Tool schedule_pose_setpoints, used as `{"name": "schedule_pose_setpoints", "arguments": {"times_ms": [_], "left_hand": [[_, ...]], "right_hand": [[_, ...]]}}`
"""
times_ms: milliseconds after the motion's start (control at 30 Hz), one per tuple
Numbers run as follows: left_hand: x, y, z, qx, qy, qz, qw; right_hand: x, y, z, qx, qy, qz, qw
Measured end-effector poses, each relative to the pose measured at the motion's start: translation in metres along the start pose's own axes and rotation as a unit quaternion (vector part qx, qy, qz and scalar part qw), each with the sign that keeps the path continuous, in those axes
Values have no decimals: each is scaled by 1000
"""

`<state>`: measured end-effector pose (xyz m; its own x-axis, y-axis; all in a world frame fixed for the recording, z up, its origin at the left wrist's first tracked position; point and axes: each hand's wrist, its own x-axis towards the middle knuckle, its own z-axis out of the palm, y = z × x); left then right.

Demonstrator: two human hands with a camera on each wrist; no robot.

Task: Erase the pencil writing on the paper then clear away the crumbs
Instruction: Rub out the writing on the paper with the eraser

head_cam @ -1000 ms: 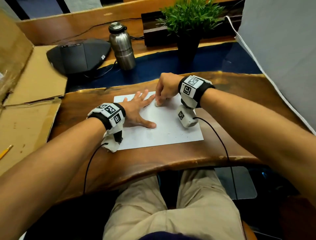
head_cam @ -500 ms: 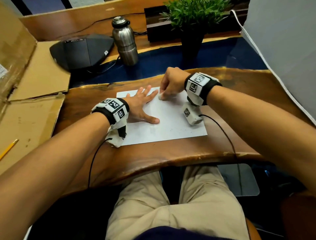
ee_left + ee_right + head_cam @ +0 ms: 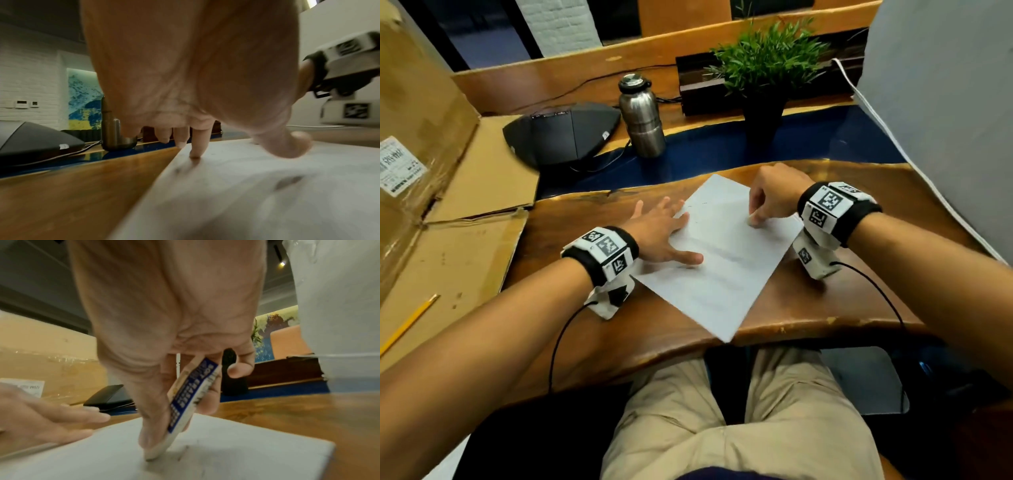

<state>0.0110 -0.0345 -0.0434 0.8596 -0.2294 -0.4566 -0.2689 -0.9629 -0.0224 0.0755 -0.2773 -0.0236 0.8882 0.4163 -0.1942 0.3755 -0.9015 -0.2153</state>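
A white sheet of paper [image 3: 722, 260] lies turned at an angle on the wooden desk [image 3: 585, 233], one corner over the front edge. My left hand [image 3: 664, 236] lies flat with straight fingers, its thumb and index finger pressing the paper's left edge [image 3: 197, 154]. My right hand [image 3: 767, 202] pinches a white eraser in a blue sleeve [image 3: 185, 404], with its tip on the paper [image 3: 226, 459]. Small dark crumbs [image 3: 183, 452] lie beside the tip. Faint pencil marks [image 3: 697, 204] show near the paper's far side.
A steel bottle [image 3: 642, 116], a dark speaker unit [image 3: 565, 132] and a potted plant [image 3: 767, 68] stand behind the desk. Cardboard [image 3: 448, 240] with a yellow pencil [image 3: 409, 323] lies at the left. A grey panel [image 3: 945, 102] rises at the right.
The paper has turned from square to the desk edge to an angle, one corner now past the front edge. My right hand with the eraser moved right along the sheet.
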Motion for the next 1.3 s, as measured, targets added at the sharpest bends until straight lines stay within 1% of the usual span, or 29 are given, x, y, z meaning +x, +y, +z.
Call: {"name": "schedule_pose_setpoints", "arguments": {"times_ms": [33,67,133,200,300,400,500,600,667,700,733,767,833,867,900,967,1000,1067,1133,1233,1300], "left_hand": [[-4,1,0,11,8,13,1000],[-8,2,1,16,16,25,999],[-15,4,5,-3,27,47,999],[-21,8,10,-28,30,61,997],[-33,15,18,-36,22,74,996],[-44,27,24,-27,25,89,995],[-52,45,23,-13,50,114,992],[-62,66,24,-7,72,160,984],[-63,72,23,-35,48,190,980],[-61,72,20,-69,37,200,977],[-57,69,16,-104,42,208,972],[-51,63,12,-134,64,210,966],[-38,45,2,-163,119,189,961],[-31,36,-1,-159,138,176,962],[-25,28,-5,-150,142,168,964],[-15,18,-9,-131,112,165,971],[-10,16,-9,-121,86,169,974],[-2,16,-8,-100,42,168,980],[3,17,-6,-79,46,154,984],[6,26,-5,-42,84,111,989],[9,30,-5,-41,88,87,991]], "right_hand": [[0,0,-1,-4,13,4,1000],[-1,-2,-1,0,11,-1,1000],[-3,-8,2,14,-19,-14,1000],[-5,-11,6,11,-39,-2,999],[-4,-5,3,3,-11,29,1000],[-6,-5,4,-30,28,34,999],[-9,-10,8,-21,26,32,999],[-8,-10,8,-2,26,29,999],[-9,-10,9,18,22,6,1000],[-10,-10,10,25,24,-7,999],[-11,-10,11,26,31,-17,999],[-13,-9,12,23,45,-23,998],[-19,-5,12,17,73,-15,997],[-22,-2,12,19,70,-5,997],[-25,0,13,25,52,1,998],[-30,3,15,43,6,-1,999],[-31,2,17,50,-1,-3,999],[-27,-4,18,58,14,-4,998],[-23,-13,17,51,39,-6,998],[-22,-16,18,18,74,-16,997],[-26,-14,20,51,58,-27,997]]}}
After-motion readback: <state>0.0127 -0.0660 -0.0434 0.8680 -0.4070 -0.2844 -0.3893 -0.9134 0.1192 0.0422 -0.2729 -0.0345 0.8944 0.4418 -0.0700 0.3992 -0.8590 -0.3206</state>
